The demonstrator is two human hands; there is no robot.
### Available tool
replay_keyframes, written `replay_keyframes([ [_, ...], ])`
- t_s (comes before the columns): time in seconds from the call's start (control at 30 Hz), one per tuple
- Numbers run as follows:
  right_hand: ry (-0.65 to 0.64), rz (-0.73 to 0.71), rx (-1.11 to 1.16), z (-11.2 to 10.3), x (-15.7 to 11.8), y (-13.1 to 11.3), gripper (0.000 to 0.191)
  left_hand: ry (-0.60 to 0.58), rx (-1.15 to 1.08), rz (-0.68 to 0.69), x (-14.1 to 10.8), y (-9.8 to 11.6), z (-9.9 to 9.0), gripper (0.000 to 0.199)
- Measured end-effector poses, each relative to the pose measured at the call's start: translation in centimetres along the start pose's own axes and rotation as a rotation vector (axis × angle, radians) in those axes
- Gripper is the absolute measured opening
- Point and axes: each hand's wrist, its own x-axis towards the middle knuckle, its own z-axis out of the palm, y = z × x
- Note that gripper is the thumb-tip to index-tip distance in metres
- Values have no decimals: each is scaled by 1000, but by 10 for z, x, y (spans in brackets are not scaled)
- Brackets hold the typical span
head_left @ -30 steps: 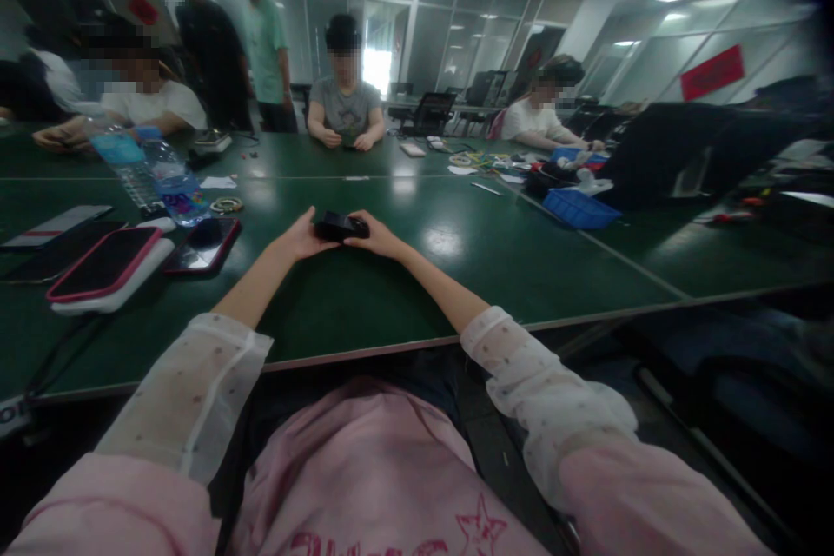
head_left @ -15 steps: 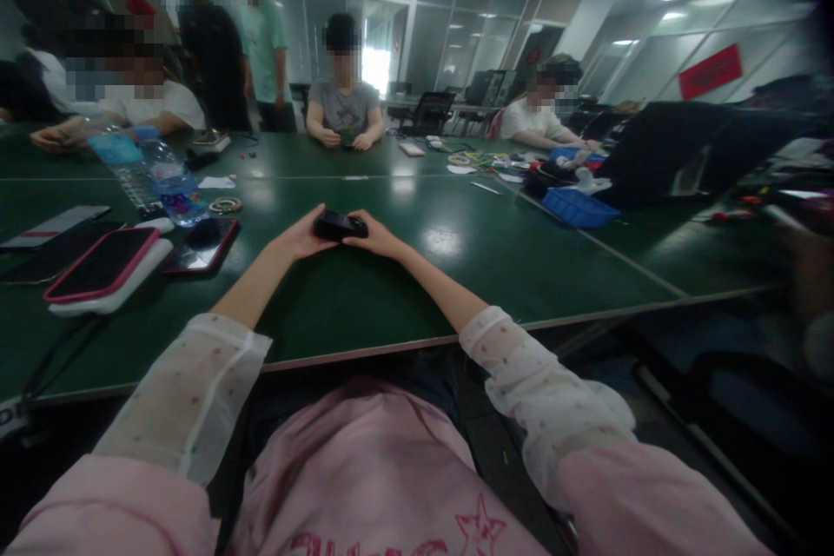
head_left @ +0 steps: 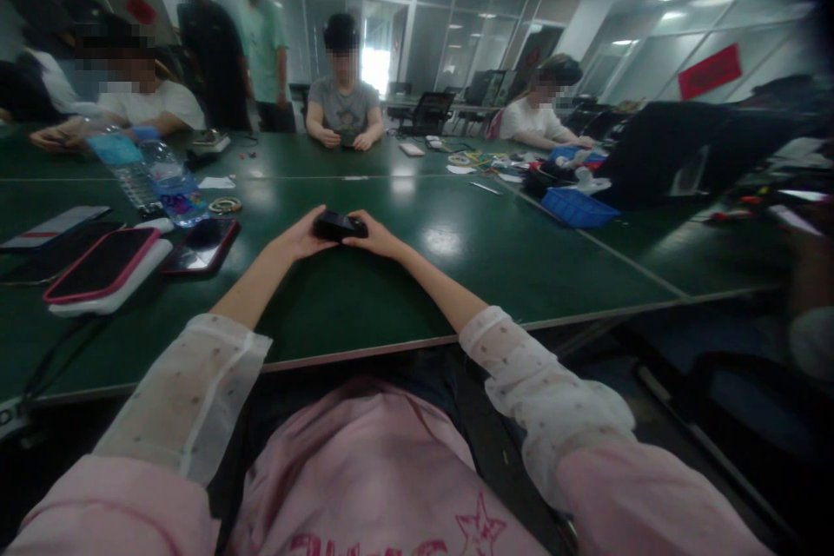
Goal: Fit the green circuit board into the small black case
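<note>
Between my two hands is a small black box-shaped device [head_left: 336, 227], whose exact kind I cannot make out. My left hand [head_left: 303, 236] grips its left end, thumb and fingers around the side. On its right end my right hand [head_left: 373, 235] is closed, the thumb lying along the near face. The device is held at the green table [head_left: 404, 304]; whether it rests on the surface I cannot tell. Left of my hands, a dark-screened phone with a red edge [head_left: 202, 245] lies flat, beside a pink-rimmed phone [head_left: 104, 263] on a white object.
Two plastic bottles [head_left: 170, 182] stand at the left, near a small coil [head_left: 225, 206]. A blue basket [head_left: 579, 206] and a tangle of cables [head_left: 479, 160] lie at the right. Across the table a person in a grey shirt [head_left: 345, 107] sits; other people sit and stand around.
My hands and the black device stay in place. At the far right edge, another person's hand with a phone-like object has shifted slightly.
</note>
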Motion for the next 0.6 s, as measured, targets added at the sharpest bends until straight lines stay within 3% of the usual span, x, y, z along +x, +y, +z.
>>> replay_keyframes([
  [0.6,26,34,0,1,-1,-5,69,-41,-84,-45,7,-1,-7,53],
])
